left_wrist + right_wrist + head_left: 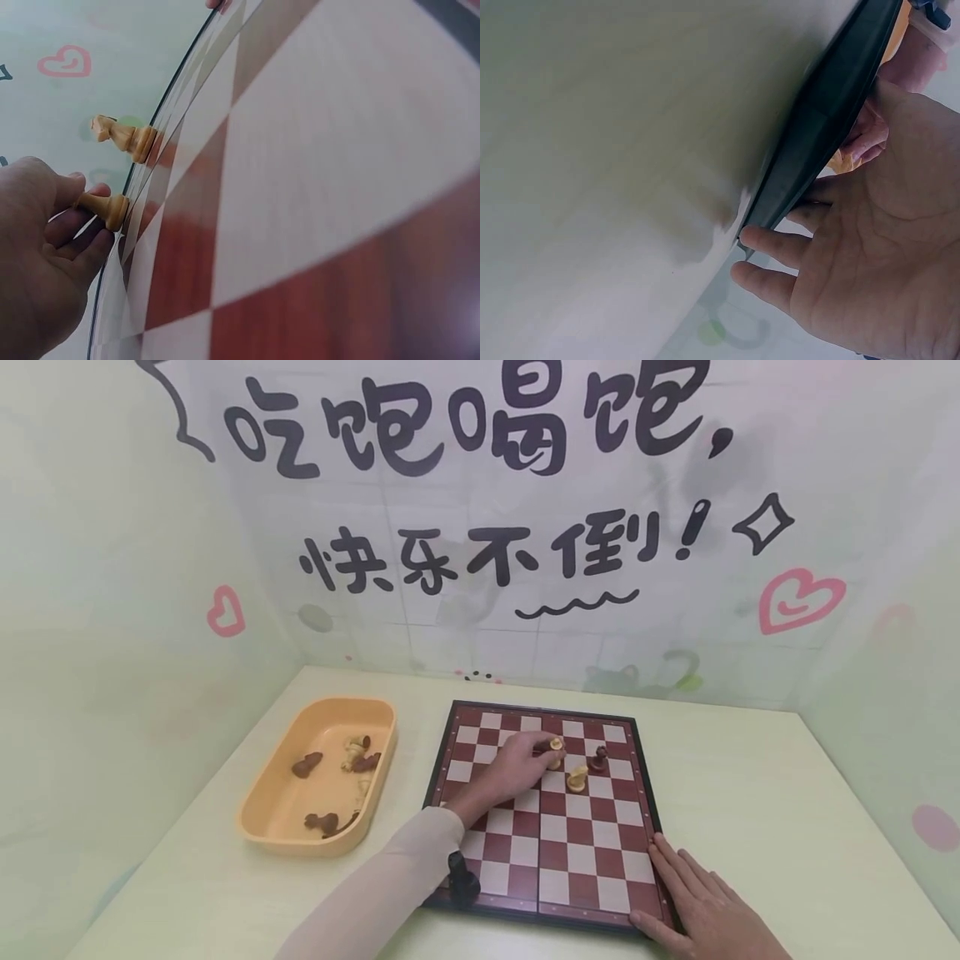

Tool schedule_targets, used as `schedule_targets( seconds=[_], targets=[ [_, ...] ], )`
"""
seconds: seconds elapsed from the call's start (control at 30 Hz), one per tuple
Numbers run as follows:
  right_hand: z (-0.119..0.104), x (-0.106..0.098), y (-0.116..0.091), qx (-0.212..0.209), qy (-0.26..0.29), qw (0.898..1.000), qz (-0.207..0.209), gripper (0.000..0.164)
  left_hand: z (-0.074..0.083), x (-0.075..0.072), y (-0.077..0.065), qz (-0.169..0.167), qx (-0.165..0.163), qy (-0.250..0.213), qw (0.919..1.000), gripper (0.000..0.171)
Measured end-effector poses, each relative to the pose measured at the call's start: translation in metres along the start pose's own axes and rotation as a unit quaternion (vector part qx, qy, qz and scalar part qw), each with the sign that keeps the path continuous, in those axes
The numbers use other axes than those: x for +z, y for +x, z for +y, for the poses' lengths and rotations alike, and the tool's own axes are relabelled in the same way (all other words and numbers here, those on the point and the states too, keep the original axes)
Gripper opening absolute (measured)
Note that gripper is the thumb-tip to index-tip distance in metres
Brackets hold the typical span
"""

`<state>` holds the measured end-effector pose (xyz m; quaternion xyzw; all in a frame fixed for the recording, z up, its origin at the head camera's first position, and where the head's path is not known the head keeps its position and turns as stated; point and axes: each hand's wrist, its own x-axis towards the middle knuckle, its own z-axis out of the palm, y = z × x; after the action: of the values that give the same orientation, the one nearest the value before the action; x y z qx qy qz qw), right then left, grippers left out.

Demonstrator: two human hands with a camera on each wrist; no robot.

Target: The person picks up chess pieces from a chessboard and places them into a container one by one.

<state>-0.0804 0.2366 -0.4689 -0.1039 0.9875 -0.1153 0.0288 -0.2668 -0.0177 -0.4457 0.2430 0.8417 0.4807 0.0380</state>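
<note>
In the head view my left hand (519, 767) reaches over the red-and-white chessboard (582, 860) and pinches a cream chess piece (556, 745) by its upper part. The left wrist view shows that piece's base (116, 212) at the board surface; whether it touches cannot be told. Close by stand a cream knight (577, 779) and a dark chess piece (599, 758). My right hand (708, 906) rests at the board's near right edge with fingers extended. In the right wrist view its fingers (776, 244) lie along the dark side of the board.
Left of the board stands an orange tray (258, 841) holding several cream and dark chess pieces. A black device (463, 881) is at my left wrist, above the near left board corner. Printed sheets (480, 643) enclose the pale table (738, 777) at the back and sides.
</note>
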Motion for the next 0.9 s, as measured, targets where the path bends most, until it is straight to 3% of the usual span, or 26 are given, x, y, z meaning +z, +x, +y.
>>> schedule_targets(
  seconds=[0.4,0.67,0.9],
  targets=[
    [-0.001,0.003,-0.001,-0.001,-0.009,1.000,0.018,0.100,-0.001,-0.001,-0.004,0.003,0.012,-0.007,0.9999,0.028],
    [-0.001,0.005,-0.002,-0.004,-0.020,0.999,0.032,0.099,-0.002,-0.004,-0.007,0.008,0.000,-0.018,0.9998,0.030],
    [0.000,0.004,0.000,-0.002,-0.020,0.999,0.028,0.100,0.008,-0.014,-0.005,0.028,0.007,-0.031,0.9991,0.036]
  ],
)
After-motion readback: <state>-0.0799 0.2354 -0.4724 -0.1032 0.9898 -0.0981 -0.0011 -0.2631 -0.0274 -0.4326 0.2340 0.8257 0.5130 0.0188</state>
